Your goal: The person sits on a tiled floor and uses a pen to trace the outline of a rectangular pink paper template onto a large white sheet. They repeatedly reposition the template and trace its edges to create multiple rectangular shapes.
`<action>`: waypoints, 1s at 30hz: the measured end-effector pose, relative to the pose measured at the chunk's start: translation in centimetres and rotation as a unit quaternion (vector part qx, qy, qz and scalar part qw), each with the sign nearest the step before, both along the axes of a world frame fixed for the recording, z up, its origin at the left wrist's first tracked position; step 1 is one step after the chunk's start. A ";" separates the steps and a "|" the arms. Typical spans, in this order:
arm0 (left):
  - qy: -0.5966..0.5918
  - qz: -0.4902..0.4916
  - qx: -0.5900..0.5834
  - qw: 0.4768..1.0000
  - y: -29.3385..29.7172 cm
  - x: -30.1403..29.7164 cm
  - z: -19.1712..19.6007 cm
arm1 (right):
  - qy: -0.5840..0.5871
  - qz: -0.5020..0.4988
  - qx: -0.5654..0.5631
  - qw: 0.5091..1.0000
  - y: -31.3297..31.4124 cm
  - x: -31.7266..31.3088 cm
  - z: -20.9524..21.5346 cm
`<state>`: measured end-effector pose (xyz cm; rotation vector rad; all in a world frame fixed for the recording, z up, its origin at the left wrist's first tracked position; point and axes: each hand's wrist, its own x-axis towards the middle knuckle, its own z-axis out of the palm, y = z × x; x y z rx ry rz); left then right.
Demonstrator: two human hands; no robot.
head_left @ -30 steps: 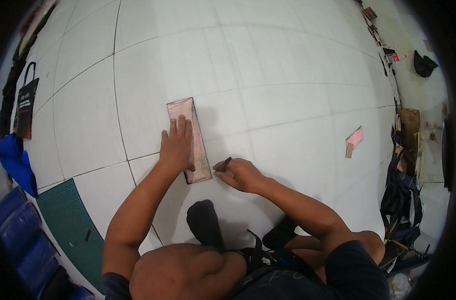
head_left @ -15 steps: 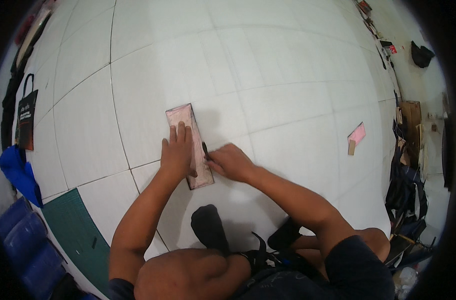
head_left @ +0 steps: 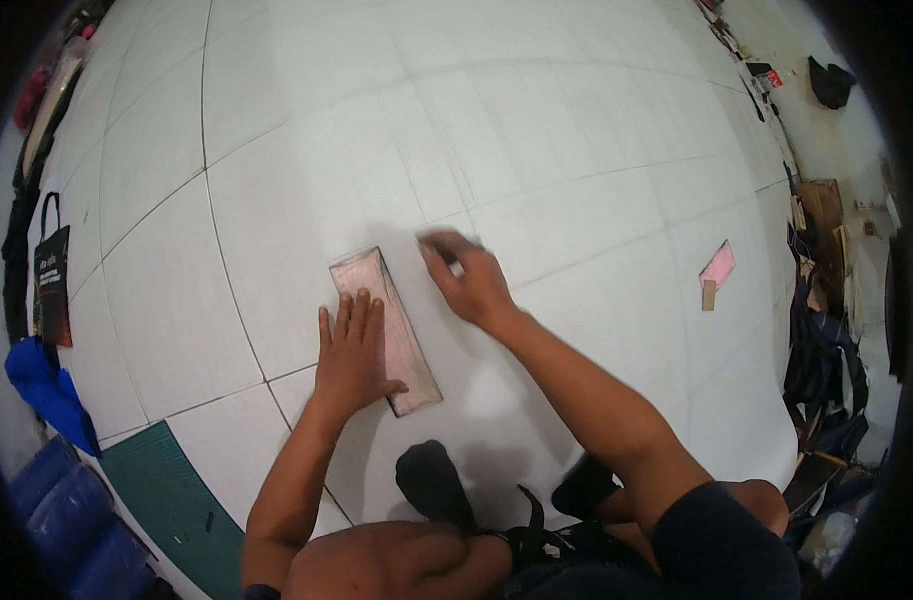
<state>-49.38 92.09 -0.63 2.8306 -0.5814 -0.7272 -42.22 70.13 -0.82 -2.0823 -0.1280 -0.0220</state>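
Down at the near edge, a dark sleeve (head_left: 722, 540) and a bare knee (head_left: 397, 555) are filling the lower part of the view, and two feet in black socks (head_left: 434, 480) are resting on the white tiled floor (head_left: 597, 240). To the left, some shiny dark blue bundles (head_left: 72, 515) are lying beside a green mat (head_left: 177, 490), which is carrying a small dark bar (head_left: 211, 521). Beyond the feet, a long pink strip (head_left: 403, 352) with dark edges is lying on the floor, slanting a little. The left hand (head_left: 349, 365) is lying flat and open on it, fingers pointing away from the body and thumb spreading toward the strip's near end. The right hand (head_left: 469, 285) is hovering apart from the strip, just to the right of its far end; its fingers are bending inward, but blur is hiding whether they are gripping anything. Well off to the right, a small pink piece (head_left: 719, 264) is touching a tan piece (head_left: 710, 296). Along the left side, a blue cloth (head_left: 49, 390) and a black bag (head_left: 53, 285) are lying near each other. At the far right, a cardboard box (head_left: 820, 215) is standing among clutter.
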 end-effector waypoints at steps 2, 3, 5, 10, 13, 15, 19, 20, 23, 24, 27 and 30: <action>0.010 -0.005 -0.045 0.999 -1.4 -0.9 -1.2 | 0.025 0.022 -0.062 0.998 -3.3 -5.2 -1.2; 0.015 -0.006 -0.064 0.998 -2.3 -1.1 -1.7 | 0.001 0.043 -0.106 0.993 -4.8 -7.8 -2.4; -0.012 -0.035 -0.091 0.995 -3.6 -1.2 -3.3 | 0.015 0.103 -0.156 0.982 -5.8 -11.6 -2.4; -0.027 -0.033 -0.108 0.993 -4.8 1.4 -2.6 | -0.013 0.121 -0.229 0.966 -5.6 -15.6 -3.1; -0.072 -0.006 -0.166 0.983 -2.7 2.6 -4.7 | -0.018 0.107 -0.238 0.965 -4.4 -15.5 -3.4; -0.098 -0.006 -0.136 0.986 -1.8 3.3 -4.6 | -0.021 0.100 -0.247 0.964 -4.4 -15.8 -3.9; -0.122 -0.003 -0.148 0.981 -0.9 3.9 -4.5 | -0.018 0.093 -0.256 0.962 -3.9 -15.7 -4.2; -0.121 0.000 -0.154 0.981 -1.0 3.9 -4.5 | -0.024 0.087 -0.250 0.964 -4.0 -15.7 -4.3; -0.116 0.008 -0.172 0.978 -0.9 4.1 -4.4 | -0.039 0.071 -0.233 0.969 -4.0 -15.9 -4.8; -0.113 0.011 -0.177 0.978 -0.9 4.2 -4.3 | -0.042 0.066 -0.229 0.970 -3.9 -15.9 -4.9; -0.112 0.015 -0.181 0.977 -0.9 4.4 -4.1 | -0.039 0.060 -0.230 0.971 -3.6 -15.9 -4.9; -0.118 0.015 -0.176 0.977 -1.0 4.5 -4.1 | -0.036 0.060 -0.237 0.969 -3.7 -15.8 -5.0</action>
